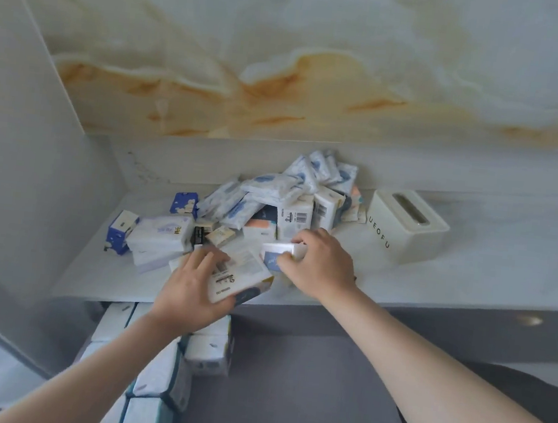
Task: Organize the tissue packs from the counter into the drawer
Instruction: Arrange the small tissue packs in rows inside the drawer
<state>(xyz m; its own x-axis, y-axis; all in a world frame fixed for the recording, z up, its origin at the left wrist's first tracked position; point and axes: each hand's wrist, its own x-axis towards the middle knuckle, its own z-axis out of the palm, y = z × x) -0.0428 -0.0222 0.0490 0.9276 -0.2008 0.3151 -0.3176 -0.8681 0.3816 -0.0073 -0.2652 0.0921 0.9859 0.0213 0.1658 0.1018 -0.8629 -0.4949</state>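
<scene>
A heap of tissue packs [272, 197], white, blue and peach, lies on the pale marble counter [471, 266]. My left hand [193, 288] grips a large white pack [243, 273] at the counter's front edge, thumb under it and fingers on top. My right hand [320, 264] is closed on a small white pack with a blue label [278, 254] just beside it. Below the counter edge the open drawer [287, 384] has a grey floor. White packs [157, 371] stand in rows along the drawer's left side.
A cream tissue box holder [407, 224] lettered UEOFU stands on the counter right of the heap. Two dark blue packs [118, 232] sit at the heap's left. A grey side panel [19, 149] closes the left, and a marbled wall [321, 60] rises behind.
</scene>
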